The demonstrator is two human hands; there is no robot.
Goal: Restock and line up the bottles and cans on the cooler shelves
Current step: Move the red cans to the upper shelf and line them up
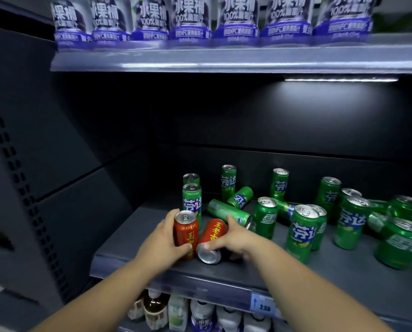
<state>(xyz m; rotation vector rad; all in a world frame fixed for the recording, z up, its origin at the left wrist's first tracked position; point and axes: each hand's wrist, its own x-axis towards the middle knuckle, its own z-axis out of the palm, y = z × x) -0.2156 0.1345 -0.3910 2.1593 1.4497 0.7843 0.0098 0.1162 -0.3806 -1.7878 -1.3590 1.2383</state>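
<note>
Held both bare forearms stretched up from the near edge over the middle shelf [332, 271], converging at its near left part. Gripped an upright red can [185, 232] in the left hand [162, 238], fingers curled round the can's left side up to the rim, thumb pressed across the lower front. Clasped a second red can [213, 232] in the right hand [236, 237], thumb laid on the near end of the body, fingers wrapped over the right side. Found that second can lying tilted, its plain silver end turned toward the near edge, just beside the foot of the upright one.

Noted glossy red metal with yellow characters on both, and a silver pull-tab lid on the upright one. Counted no exact number of the slim green cans [300, 233] scattered to the right and farther back: most upright, several lying on their sides, all shiny, with silver lids. Saw smooth dark grey sheet for the shelf, with a clear strip and a blue price tag [262, 305] on its near lip. Made out purple-labelled pouches [190, 20] in a row on the top shelf [224, 61], a light strip [341, 79] beneath it, and blurred bottles [200, 312] below.
</note>
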